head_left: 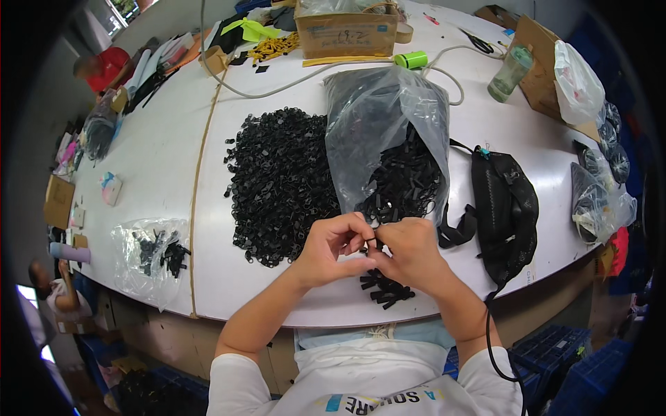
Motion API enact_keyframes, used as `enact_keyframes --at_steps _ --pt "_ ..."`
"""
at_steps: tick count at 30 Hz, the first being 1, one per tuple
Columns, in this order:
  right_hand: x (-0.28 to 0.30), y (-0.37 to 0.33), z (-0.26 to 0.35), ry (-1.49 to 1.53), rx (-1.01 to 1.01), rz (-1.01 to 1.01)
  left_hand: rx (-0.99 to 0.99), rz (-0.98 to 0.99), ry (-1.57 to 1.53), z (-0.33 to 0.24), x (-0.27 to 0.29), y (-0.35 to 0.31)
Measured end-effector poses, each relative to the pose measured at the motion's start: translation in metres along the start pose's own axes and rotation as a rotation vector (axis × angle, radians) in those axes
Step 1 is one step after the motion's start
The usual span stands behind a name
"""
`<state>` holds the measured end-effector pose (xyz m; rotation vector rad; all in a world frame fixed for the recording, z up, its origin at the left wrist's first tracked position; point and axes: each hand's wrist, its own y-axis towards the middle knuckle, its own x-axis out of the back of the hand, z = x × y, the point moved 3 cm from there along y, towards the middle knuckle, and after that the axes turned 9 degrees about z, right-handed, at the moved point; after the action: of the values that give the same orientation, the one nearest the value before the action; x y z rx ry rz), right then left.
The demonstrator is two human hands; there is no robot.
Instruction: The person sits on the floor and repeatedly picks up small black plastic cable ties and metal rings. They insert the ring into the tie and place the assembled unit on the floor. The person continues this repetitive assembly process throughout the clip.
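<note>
left hand (329, 253) and right hand (414, 253) meet above the tabletop (159, 132), fingers of both pinching a small black piece (373, 243) between them, probably to steady it from two sides. black clip pile (281, 184) and open plastic bag (357, 114) sit just beyond, likely for short reaches.

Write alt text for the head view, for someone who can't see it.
A person's left hand and right hand hold a small black piece between them over a white table. Beyond lie a wide pile of black parts and a see-through plastic bag of black strips.
</note>
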<state>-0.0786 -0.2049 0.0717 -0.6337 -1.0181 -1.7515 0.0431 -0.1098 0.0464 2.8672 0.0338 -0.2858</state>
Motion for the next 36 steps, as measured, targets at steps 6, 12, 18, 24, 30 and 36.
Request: enact_keyframes --at_steps 6,12,18,24,30,36 --pt "-0.005 -0.003 0.0 0.143 -0.032 -0.011 -0.212 -0.175 0.547 -0.011 -0.008 0.002" --pt "-0.005 -0.006 -0.011 0.363 -0.052 0.03 -0.659 -0.216 1.15 -0.018 -0.011 0.008" --pt "-0.001 -0.004 -0.013 -0.034 0.184 0.066 -0.282 0.174 1.032 -0.014 0.007 0.009" --pt "0.004 -0.002 -0.019 0.141 0.262 0.171 -0.187 0.327 0.996 -0.016 0.02 0.006" --pt "0.022 -0.004 -0.017 0.258 0.068 0.37 -0.161 0.35 0.899 -0.022 0.025 0.005" --pt "0.027 -0.039 -0.013 0.18 -0.173 0.589 0.081 0.471 1.087 0.0 0.002 0.002"
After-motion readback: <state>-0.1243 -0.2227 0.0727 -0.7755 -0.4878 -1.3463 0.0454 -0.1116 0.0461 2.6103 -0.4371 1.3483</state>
